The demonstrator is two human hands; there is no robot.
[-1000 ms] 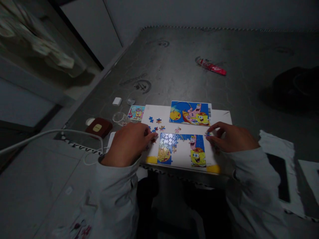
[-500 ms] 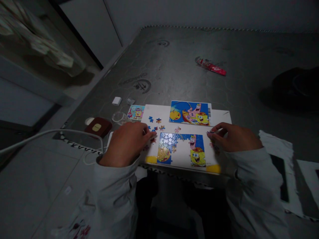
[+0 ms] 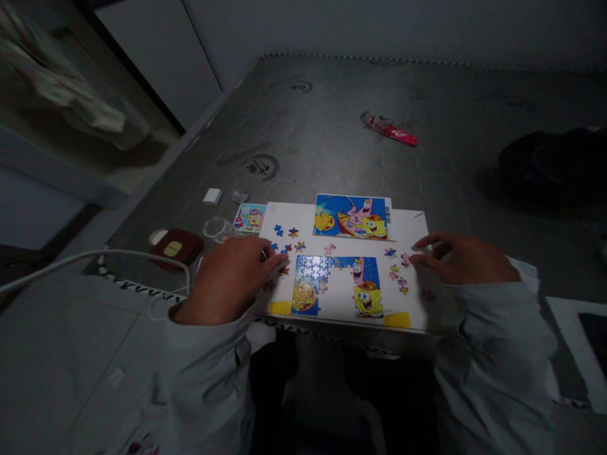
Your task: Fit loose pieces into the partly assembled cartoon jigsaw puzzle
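A partly assembled jigsaw puzzle (image 3: 368, 299) of cartoon figures lies on a white board (image 3: 341, 281), with a bare gap in its middle. My right hand (image 3: 455, 258) is at the board's right side, thumb and forefinger apart. Its fingertips are close beside a pink puzzle piece (image 3: 405, 260); a blue puzzle piece (image 3: 390, 253) and others lie to its left. My left hand (image 3: 232, 275) rests at the board's left edge, fingers curled and thumb against the forefinger. Anything in its pinch is hidden. Several loose pieces (image 3: 279, 230) lie around its fingertips.
A picture card (image 3: 351, 216) showing the cartoon scene lies at the board's far edge. On the left are a smaller card (image 3: 250, 217), a clear cup (image 3: 217, 229), a brown case (image 3: 177, 248) and a white cable (image 3: 118, 251). A red wrapper (image 3: 391, 131) lies farther back on the table.
My right hand has moved right and its fingers have parted, leaving a blue puzzle piece on the board. The left hand keeps its place on the board. The view has shifted slightly.
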